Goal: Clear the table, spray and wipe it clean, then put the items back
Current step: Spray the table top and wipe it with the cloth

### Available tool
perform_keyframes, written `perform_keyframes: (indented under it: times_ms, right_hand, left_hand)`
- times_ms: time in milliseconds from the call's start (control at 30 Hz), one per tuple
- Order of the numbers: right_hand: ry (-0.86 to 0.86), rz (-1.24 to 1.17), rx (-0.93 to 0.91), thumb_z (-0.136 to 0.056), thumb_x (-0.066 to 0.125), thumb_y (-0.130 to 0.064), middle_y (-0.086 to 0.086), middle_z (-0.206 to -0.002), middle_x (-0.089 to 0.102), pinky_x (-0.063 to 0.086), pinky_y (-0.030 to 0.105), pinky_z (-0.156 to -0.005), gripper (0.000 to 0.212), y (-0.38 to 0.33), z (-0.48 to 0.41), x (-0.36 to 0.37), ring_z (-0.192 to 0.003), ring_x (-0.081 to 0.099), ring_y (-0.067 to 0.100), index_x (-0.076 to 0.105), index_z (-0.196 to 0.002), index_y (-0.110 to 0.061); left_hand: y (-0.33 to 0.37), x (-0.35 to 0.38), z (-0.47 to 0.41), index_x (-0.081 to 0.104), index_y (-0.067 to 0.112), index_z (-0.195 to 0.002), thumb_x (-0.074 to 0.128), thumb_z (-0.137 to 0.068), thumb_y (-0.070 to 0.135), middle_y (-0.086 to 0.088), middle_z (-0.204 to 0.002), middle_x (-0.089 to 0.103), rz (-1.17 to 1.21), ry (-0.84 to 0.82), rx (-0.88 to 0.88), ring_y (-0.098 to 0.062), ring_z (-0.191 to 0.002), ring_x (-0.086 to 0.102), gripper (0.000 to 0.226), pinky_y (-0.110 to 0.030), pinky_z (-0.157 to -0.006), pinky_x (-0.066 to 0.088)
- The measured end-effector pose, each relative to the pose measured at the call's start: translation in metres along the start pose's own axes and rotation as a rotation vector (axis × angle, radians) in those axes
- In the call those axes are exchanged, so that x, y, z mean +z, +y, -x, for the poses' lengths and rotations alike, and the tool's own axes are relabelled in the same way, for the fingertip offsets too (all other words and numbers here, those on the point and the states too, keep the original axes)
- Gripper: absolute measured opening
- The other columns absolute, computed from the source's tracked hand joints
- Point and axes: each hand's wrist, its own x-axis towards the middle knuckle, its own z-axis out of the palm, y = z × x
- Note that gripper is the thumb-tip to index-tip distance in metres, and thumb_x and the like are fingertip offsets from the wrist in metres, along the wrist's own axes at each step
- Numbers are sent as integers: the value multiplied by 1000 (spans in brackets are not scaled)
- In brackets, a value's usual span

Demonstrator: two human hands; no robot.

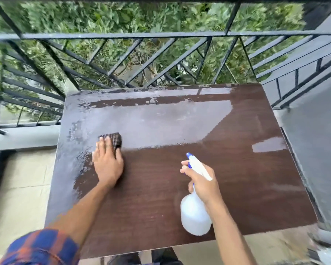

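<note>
Tabletop clearance
Your table [237, 178] lies open right and far; railing [161, 35] bars its far edge.

A home balcony, seemingly on an upper floor: a black metal railing [161, 35] with slanted bars edges the space, dense green foliage [141, 18] beyond and below it. A dark wooden table [180, 188] stands on pale floor tiles [23, 188] beside a grey wall [313, 150].
</note>
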Motion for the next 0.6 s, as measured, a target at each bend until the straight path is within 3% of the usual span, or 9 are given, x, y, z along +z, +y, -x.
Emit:
perform_keyframes:
  times_ms: [67,133,333,467,600]
  right_hand:
    - [4,4,1,-92,73,-6,-11,-86,73,40,22,-45,16,4,6,5,-42,42,17,79,-100,-19]
    - [34,14,2,-92,73,-6,-7,-89,73,40,23,-45,14,10,10,7,-41,42,18,79,-100,-15]
    - [186,5,-29,-93,71,-2,3,-91,70,38,21,-41,13,25,32,-10,-36,41,15,77,-98,-12]
    - [250,-13,-44,-92,71,-1,-2,-94,73,37,20,-41,20,37,53,-20,-36,40,15,77,-94,-20]
    - [286,-31,-32,-91,71,0,-4,-95,73,38,21,-41,27,53,77,-9,-36,41,15,76,-91,-26]
  left_hand:
    - [19,3,20,39,5,-150,41,-94,34,-22,-156,36,19,4,-137,-42,-143,33,63,-57,-117,24]
    - [49,10,51,37,3,-150,41,-94,32,-22,-157,35,26,-12,-87,-43,-142,33,64,-57,-116,24]
    - [89,36,190,44,12,-149,55,-91,31,-12,-157,39,31,-331,854,-37,-145,32,62,-54,-115,30]
    - [68,35,223,41,13,-151,50,-95,34,-10,-160,34,22,-457,1020,-36,-147,30,61,-53,-118,27]
    - [21,24,235,36,13,-153,51,-95,34,-11,-161,32,8,-471,1238,-36,-147,31,64,-51,-120,25]
